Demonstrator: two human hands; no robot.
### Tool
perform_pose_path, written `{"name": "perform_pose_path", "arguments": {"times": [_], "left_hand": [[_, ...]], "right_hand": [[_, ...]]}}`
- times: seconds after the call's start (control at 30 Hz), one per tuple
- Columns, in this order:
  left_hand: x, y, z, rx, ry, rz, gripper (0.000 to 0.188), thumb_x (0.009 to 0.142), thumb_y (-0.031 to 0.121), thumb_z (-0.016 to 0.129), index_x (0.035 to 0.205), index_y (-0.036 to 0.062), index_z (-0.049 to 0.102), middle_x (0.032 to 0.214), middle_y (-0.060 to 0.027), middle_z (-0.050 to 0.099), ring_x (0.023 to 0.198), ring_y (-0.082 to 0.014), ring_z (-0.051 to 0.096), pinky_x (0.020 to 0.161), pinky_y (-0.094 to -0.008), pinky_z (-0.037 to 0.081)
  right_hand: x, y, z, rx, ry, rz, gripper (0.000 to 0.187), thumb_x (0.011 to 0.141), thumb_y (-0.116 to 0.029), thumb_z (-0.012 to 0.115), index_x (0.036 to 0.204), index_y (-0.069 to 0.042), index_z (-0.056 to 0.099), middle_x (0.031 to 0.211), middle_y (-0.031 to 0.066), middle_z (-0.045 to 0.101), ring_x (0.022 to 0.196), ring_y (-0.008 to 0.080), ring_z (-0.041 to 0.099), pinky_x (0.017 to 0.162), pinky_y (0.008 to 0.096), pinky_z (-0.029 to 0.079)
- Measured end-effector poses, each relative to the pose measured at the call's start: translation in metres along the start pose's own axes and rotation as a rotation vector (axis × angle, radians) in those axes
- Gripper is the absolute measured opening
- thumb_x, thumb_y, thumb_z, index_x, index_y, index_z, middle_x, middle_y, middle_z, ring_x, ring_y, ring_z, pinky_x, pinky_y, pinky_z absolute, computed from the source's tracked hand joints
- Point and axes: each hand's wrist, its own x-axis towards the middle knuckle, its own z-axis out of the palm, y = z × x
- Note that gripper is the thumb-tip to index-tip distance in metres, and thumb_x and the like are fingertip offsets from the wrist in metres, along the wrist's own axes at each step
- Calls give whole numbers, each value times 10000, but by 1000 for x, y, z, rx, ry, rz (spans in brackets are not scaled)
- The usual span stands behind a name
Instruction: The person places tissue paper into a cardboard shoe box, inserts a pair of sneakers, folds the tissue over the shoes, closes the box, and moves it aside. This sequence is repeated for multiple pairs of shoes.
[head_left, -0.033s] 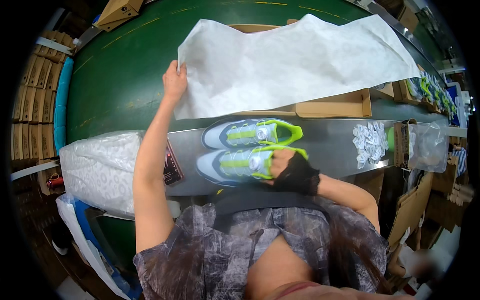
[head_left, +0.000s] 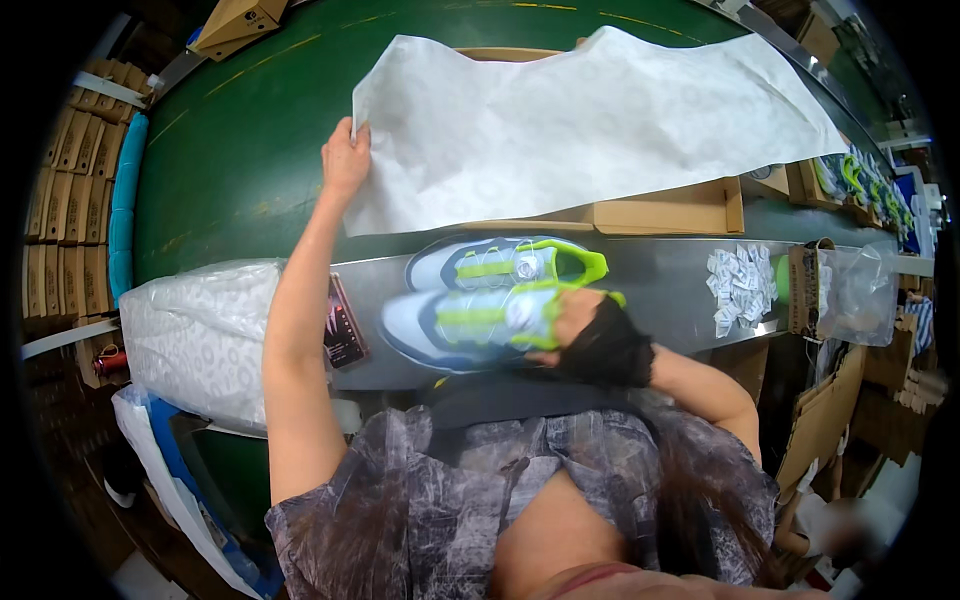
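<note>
My left hand (head_left: 345, 158) pinches the left edge of a large white sheet of wrapping paper (head_left: 580, 135), which lies spread over an open cardboard box (head_left: 680, 208). My right hand (head_left: 580, 325), in a black fingerless covering, grips the nearer sneaker (head_left: 450, 325) around its collar. That sneaker is light blue-grey with lime green and smeared by motion. Just beyond it rests its matching sneaker (head_left: 480, 265), toe to the left, on the metal ledge (head_left: 660, 290). The paper hides most of the box's inside.
Small white packets (head_left: 738, 285) are heaped on the ledge at right, beside a small carton with a clear bag (head_left: 858, 295). To the left lies a plastic-wrapped patterned stack (head_left: 205, 335) near a dark printed card (head_left: 343, 325). A green conveyor belt (head_left: 240, 150) runs behind.
The nearer sneaker has shifted slightly and is now blurred, with its toe farther left and nearer me. My right hand has moved a little to the right. The paper's left edge has shifted slightly.
</note>
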Motion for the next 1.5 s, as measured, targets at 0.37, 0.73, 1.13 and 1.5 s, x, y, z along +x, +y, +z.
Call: {"name": "perform_pose_path", "arguments": {"times": [0.37,0.73,1.13,1.5], "left_hand": [[57,53,-61,-346,-336,-125,282,787,220,571,882,-46,580,793,-92,630,720,-175,606,634,-317,484],[38,134,30,-581,-661,-156,406,810,301,613,1014,-39,527,875,-101,606,787,-153,607,662,-292,519],[-48,56,66,489,-107,426,626,712,433,638,1154,18,480,1271,-235,343,1225,-373,272,966,-527,229],[-65,75,42,720,-399,60,1051,523,538,727,1355,122,236,1348,-320,144,1154,-489,280,887,-538,296]], "right_hand": [[120,130,-11,810,628,664,365,721,-272,694,880,46,612,791,40,606,696,110,528,637,261,424],[144,140,86,1247,358,556,386,806,-279,551,1091,-20,527,1090,104,526,954,182,483,832,316,375],[49,155,-5,-777,131,382,381,780,-308,557,1051,-40,559,1161,180,503,911,341,541,723,389,462],[47,129,-11,-685,178,338,447,724,-196,610,1130,-56,488,1195,184,445,891,293,565,693,381,478]]}}
